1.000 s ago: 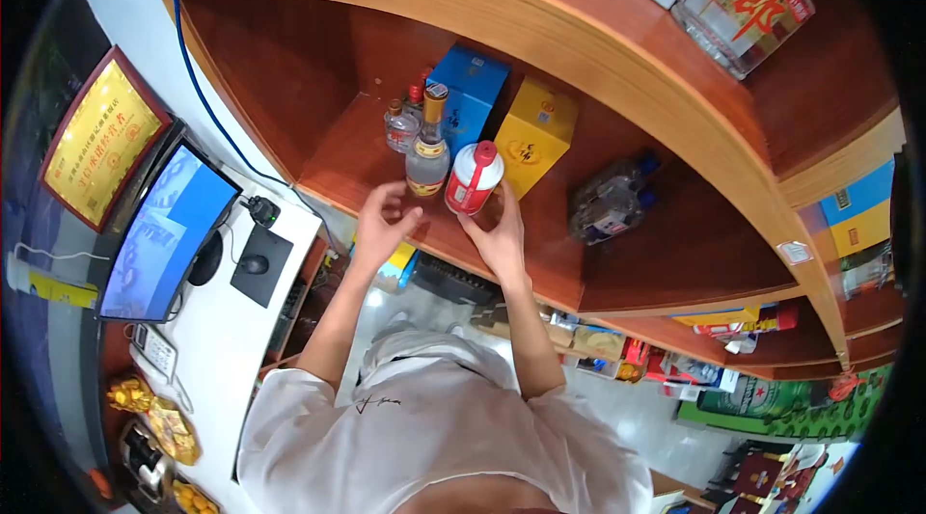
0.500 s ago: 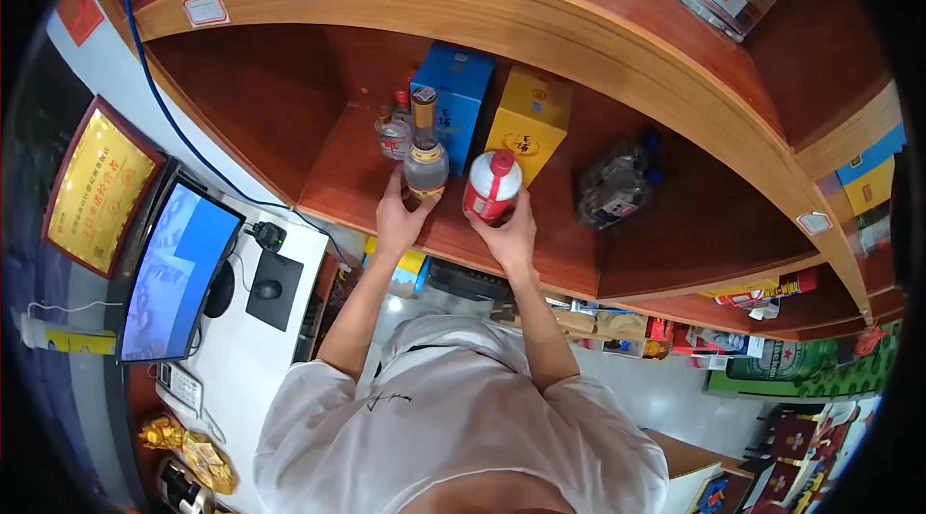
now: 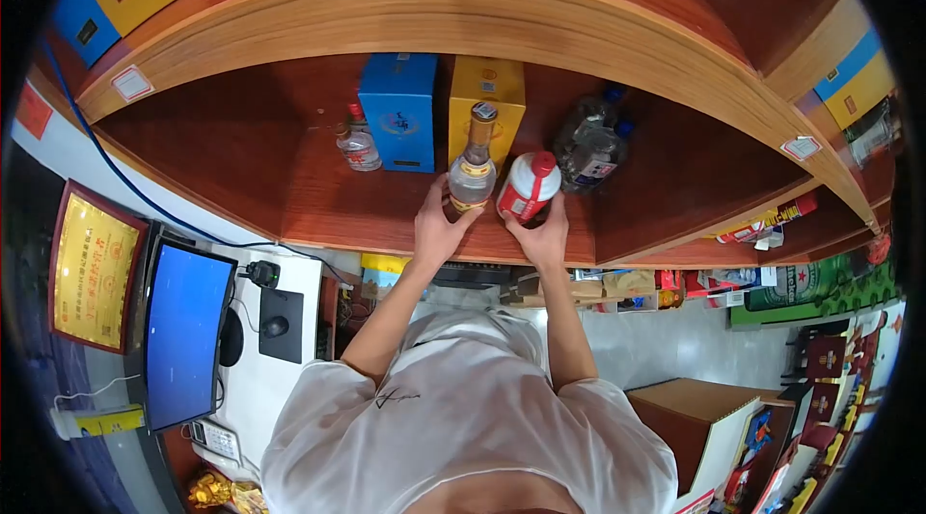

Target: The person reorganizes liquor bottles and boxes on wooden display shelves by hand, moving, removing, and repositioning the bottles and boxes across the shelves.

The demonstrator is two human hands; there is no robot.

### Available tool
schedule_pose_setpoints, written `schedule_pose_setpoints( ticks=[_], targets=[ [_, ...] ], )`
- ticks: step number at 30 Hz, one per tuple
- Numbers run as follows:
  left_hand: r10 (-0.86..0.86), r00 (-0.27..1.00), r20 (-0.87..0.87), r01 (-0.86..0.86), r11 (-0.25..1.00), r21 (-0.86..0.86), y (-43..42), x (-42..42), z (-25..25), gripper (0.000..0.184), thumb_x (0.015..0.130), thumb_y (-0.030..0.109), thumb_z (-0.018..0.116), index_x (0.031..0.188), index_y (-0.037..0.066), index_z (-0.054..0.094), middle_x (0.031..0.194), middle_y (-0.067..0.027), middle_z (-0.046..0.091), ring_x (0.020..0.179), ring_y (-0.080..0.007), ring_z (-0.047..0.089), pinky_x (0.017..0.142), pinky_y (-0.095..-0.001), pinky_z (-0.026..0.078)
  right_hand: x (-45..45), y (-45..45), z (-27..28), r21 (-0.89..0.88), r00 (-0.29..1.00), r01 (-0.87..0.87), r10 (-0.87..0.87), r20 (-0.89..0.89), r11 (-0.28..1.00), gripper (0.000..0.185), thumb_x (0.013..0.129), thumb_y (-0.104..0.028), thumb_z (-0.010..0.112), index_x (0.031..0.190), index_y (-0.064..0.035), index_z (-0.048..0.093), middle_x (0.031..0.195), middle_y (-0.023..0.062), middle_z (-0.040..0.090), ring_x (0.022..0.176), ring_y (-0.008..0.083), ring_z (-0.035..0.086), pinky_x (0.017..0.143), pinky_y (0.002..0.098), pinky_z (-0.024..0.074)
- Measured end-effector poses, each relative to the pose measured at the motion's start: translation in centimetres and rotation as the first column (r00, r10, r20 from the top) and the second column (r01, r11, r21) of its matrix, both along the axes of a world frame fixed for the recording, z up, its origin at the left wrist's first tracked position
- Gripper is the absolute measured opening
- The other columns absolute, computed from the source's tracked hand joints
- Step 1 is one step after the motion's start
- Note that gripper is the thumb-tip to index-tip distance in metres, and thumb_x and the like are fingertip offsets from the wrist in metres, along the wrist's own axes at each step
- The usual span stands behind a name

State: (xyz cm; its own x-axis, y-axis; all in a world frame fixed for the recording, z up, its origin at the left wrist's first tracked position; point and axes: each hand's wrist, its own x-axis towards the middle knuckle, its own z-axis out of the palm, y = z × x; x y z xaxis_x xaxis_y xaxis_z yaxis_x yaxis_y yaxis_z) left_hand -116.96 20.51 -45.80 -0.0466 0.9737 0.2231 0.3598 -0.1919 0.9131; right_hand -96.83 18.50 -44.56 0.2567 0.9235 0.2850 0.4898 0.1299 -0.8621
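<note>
On the wooden shelf, my left hand (image 3: pixel 441 228) grips the base of a clear bottle (image 3: pixel 473 181) with a gold neck, which stands upright in front of the yellow box (image 3: pixel 503 90). My right hand (image 3: pixel 542 236) is wrapped round the lower part of a white bottle (image 3: pixel 530 188) with a red cap and red label, just right of the clear one. Left of the yellow box is a blue box (image 3: pixel 397 114), with small red-capped bottles (image 3: pixel 361 149) beside it. Clear bottles with blue caps (image 3: pixel 595 152) stand behind and right of the white bottle.
The shelf's curved upper board (image 3: pixel 424 13) arches over the bottles. At the left, a monitor (image 3: pixel 190 331), a mouse (image 3: pixel 275 326) and a telephone (image 3: pixel 215 441) are on a white desk (image 3: pixel 280 384). A blue cable (image 3: pixel 154 196) runs along the shelf's left side.
My left hand has closed on the clear bottle and moved it right, away from the small bottles. The white bottle has also moved right in my right hand. The view has turned.
</note>
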Motion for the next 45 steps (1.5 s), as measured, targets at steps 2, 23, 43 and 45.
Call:
schedule_pose_setpoints(
  ticks=[2, 23, 43, 45],
  targets=[
    [-0.047, 0.995, 0.083, 0.046, 0.999, 0.010, 0.2, -0.3, 0.0, 0.080, 0.079, 0.022, 0.087, 0.144, -0.001, 0.045, 0.129, -0.0217, 0.065, 0.116, -0.0311, 0.067, 0.095, -0.0409, 0.056, 0.4, 0.1, -0.8, 0.024, 1.000, 0.015, -0.015, 0.001, 1.000, 0.084, 0.071, -0.030, 0.089, 0.138, 0.0014, 0.048, 0.127, 0.0218, 0.061, 0.116, 0.0367, 0.061, 0.099, 0.0435, 0.0495],
    [-0.212, 0.925, 0.315, 0.220, 0.975, 0.010, 11.5, -18.7, 1.7, 0.103, 0.072, 0.011, 0.090, 0.157, 0.008, 0.032, 0.146, -0.0136, 0.052, 0.133, -0.0221, 0.052, 0.112, -0.0358, 0.042, -0.1, 0.5, -3.1, 0.069, 0.998, 0.013, -0.018, 0.068, 0.998, 0.070, 0.074, -0.028, 0.090, 0.129, -0.0014, 0.055, 0.120, 0.0154, 0.065, 0.111, 0.0266, 0.063, 0.099, 0.0391, 0.0478],
    [-0.252, 0.949, 0.189, 0.271, 0.959, -0.080, 14.3, -19.9, 0.2, 0.124, 0.060, 0.028, 0.095, 0.161, 0.013, 0.024, 0.153, -0.0178, 0.037, 0.144, -0.0323, 0.039, 0.119, -0.0423, 0.034, 0.4, 0.4, -3.4, 0.065, 0.997, 0.005, -0.010, 0.077, 0.998, 0.070, 0.073, -0.029, 0.091, 0.127, -0.0017, 0.057, 0.116, 0.0146, 0.068, 0.107, 0.0259, 0.066, 0.095, 0.0384, 0.0511],
    [-0.277, 0.932, 0.232, 0.310, 0.943, -0.118, 14.0, -19.6, 1.2, 0.124, 0.061, 0.028, 0.095, 0.160, 0.013, 0.022, 0.151, -0.0177, 0.040, 0.142, -0.0316, 0.042, 0.119, -0.0419, 0.034, 0.0, 0.3, -2.9, 0.073, 0.998, 0.008, -0.013, 0.058, 0.997, 0.069, 0.073, -0.029, 0.091, 0.127, -0.0019, 0.057, 0.115, 0.0137, 0.068, 0.106, 0.0254, 0.066, 0.094, 0.0381, 0.0514]
  ],
)
